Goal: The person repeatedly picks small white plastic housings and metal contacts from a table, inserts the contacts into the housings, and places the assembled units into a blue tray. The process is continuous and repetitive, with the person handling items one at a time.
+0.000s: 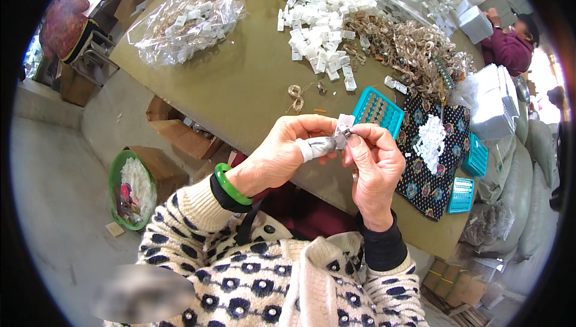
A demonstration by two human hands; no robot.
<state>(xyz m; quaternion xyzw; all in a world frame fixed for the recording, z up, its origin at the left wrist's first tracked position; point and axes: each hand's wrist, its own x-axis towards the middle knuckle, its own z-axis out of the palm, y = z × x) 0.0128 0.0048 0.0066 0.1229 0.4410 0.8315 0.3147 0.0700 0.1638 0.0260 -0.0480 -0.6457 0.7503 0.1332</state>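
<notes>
Over the near edge of the table my two hands meet at a small white plastic piece [344, 123]. My left hand [282, 147] pinches it between its fingers and its thumb, which is wrapped in a white cover with a dark tip. Closed at the piece's right side, my right hand [378, 171] pinches a tiny metallic part [346, 133] against it. The fingers hide much of both. Just beyond my right fingers lies a teal tray [390, 111] with rows of small brown parts.
White plastic pieces [318, 21] heap on the table's far side, beside tangled tan cords [396, 45]. A clear bag [186, 27] lies far left. Small white parts [430, 141] rest on a patterned cloth [420, 198] at right. A green basin [114, 189] stands on the floor.
</notes>
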